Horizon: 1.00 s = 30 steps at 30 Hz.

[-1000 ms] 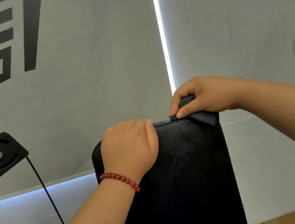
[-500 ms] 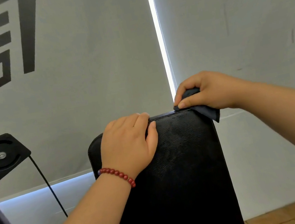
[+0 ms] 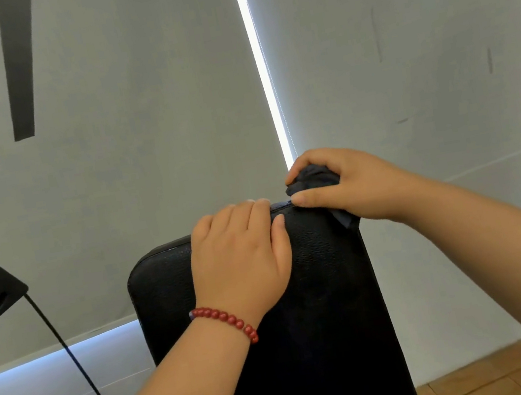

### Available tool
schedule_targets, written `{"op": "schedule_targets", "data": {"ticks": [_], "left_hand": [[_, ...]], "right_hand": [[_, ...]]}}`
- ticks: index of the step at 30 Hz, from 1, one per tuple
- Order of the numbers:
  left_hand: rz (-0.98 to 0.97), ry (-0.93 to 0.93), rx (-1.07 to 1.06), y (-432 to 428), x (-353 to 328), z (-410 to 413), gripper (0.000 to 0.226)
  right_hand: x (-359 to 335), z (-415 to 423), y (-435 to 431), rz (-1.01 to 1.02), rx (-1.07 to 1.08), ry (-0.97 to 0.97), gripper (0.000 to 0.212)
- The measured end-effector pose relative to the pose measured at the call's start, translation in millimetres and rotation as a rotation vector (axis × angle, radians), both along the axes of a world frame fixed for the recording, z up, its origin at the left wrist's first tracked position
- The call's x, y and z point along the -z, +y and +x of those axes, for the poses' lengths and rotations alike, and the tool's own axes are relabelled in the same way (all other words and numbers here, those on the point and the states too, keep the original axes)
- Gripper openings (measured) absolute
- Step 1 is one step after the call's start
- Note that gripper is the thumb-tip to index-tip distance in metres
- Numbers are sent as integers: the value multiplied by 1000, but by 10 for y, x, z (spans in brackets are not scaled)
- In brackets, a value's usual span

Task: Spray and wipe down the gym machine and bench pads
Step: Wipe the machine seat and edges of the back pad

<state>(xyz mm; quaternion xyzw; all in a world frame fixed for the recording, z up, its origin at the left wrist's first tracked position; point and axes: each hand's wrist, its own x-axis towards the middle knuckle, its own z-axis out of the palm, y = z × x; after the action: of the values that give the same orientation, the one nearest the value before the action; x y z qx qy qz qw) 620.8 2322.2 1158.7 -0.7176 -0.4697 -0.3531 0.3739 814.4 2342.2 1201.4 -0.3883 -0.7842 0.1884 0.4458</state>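
Two grips: left fingers hook pad (top edge), right fingers clutch cloth.

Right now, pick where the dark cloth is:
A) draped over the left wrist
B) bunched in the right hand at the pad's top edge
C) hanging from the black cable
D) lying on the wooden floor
B: the right hand grips the bunched dark cloth against the top edge of the black pad, while the left hand holds the pad's top edge with no cloth in it.
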Motion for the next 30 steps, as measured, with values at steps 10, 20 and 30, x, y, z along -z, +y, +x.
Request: {"op": "schedule_targets", "data": {"ticks": [10,20,30], "left_hand": [[68,162,102,-16,49,-8,44],[35,76,130,-64,55,131,44],[-2,115,-37,-35,194,305,62]], "right_hand": [[465,-166,16,7,89,707,16],[569,-142,-51,-19,54,822,20],[619,-132,-14,-4,15,897,18]]}}
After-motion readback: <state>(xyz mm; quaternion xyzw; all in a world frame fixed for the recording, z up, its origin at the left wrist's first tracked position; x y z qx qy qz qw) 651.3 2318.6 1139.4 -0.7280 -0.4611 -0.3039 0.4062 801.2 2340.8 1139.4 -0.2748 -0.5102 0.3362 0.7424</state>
